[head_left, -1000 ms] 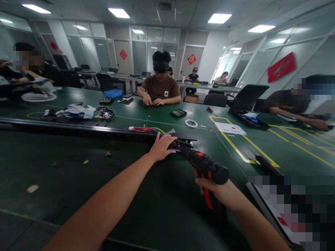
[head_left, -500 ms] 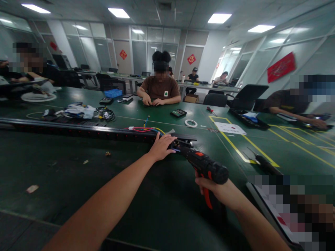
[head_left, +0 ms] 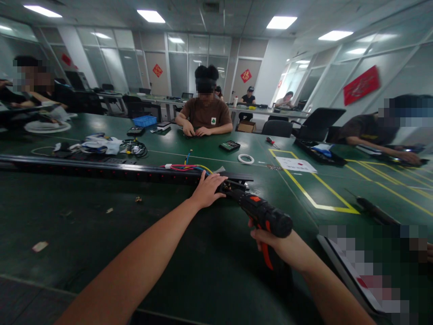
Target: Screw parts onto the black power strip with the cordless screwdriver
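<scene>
A long black power strip with small red marks along its side lies across the table. Red, blue and yellow wires come out near its right end. My left hand is over that end, fingers reaching across the top and thumb on the near side, holding it. In my right hand is a black and orange cordless drill, gripped by its handle. Its nose points left into the strip's open end, close to my left fingertips. The bit's tip and what it touches are hidden.
Behind the strip are a cable bundle, a blue basket and a white ring. Small brass-coloured parts lie in front. At right are a paper sheet and a dark handled tool near a co-worker. Another person sits opposite.
The dark handled tool at the right has shifted right, away from the yellow tape. My hands and the drill keep nearly the same place; the view has shifted slightly.
</scene>
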`<state>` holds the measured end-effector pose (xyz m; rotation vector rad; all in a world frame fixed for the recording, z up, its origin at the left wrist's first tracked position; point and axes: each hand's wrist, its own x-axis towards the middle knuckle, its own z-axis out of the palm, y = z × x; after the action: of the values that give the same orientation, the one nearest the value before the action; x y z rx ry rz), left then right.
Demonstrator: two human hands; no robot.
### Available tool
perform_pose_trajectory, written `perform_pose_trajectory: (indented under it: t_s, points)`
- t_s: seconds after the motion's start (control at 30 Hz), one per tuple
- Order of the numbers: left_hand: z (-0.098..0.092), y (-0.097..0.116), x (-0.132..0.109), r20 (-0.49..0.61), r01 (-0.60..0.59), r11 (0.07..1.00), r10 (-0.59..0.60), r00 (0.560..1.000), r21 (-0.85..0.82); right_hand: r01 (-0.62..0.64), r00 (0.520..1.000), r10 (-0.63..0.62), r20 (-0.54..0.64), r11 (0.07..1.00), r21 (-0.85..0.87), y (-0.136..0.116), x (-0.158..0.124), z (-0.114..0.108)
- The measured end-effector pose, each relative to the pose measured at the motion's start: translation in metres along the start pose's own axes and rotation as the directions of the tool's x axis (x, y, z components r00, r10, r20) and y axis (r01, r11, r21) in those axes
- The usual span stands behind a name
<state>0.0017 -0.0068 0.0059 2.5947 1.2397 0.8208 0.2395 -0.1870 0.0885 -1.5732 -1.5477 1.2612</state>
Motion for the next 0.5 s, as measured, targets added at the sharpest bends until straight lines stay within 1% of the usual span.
perform_pose_trajectory:
  t_s: [0.27,0.5]
  points:
    - [0.0014,-0.0020,0.0000,-0.010,-0.023,1.000,0.023,1.000,0.020,-0.019,1.000,0.019,-0.002,1.000,-0.009,0.0063,0.0036,-0.0018]
    - [0.0020,-0.0026,-0.0004,-0.012,-0.025,1.000,0.025,1.000,0.016,-0.020,1.000,0.020,-0.001,1.000,-0.012,0.0023,0.0017,-0.0013]
